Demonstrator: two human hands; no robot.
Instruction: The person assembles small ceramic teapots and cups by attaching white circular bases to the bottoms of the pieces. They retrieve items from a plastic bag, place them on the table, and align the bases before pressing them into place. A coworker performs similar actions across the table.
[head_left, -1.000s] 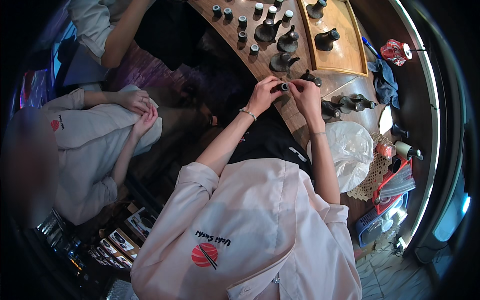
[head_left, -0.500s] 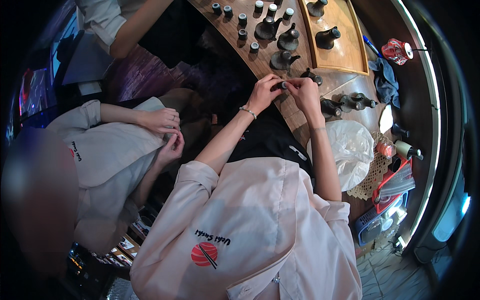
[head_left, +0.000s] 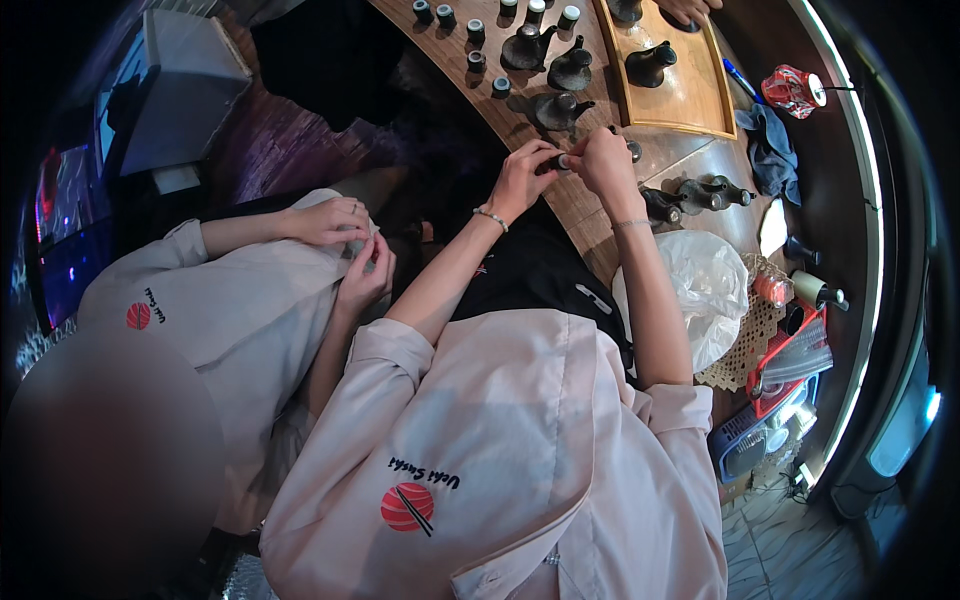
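Over the near edge of the wooden counter [head_left: 600, 235], my left hand [head_left: 525, 180] pinches a small dark cylinder with a pale end [head_left: 563, 161]. My right hand [head_left: 604, 166] is closed with its fingertips at that pale end; the fingers cover most of the piece. Beyond my hands stand several dark spouted jugs [head_left: 561, 110], and more small dark cylinders with pale tops [head_left: 476, 32] are spread at the far left of the counter. Close to my right hand, another dark jug [head_left: 633, 150] is partly hidden. More dark jugs [head_left: 704, 194] stand right of my right wrist.
A wooden tray [head_left: 690, 126] holding dark jugs lies at the far right, with another person's hand [head_left: 690, 8] above it. A white plastic bag [head_left: 690, 300], blue cloth [head_left: 768, 150] and red basket [head_left: 765, 395] are at the right. A co-worker [head_left: 240, 300] is close on my left.
My right hand has turned over and risen slightly at the small cylinder. The co-worker on the left has shifted closer. The person at the upper left has moved away; a hand now shows over the tray.
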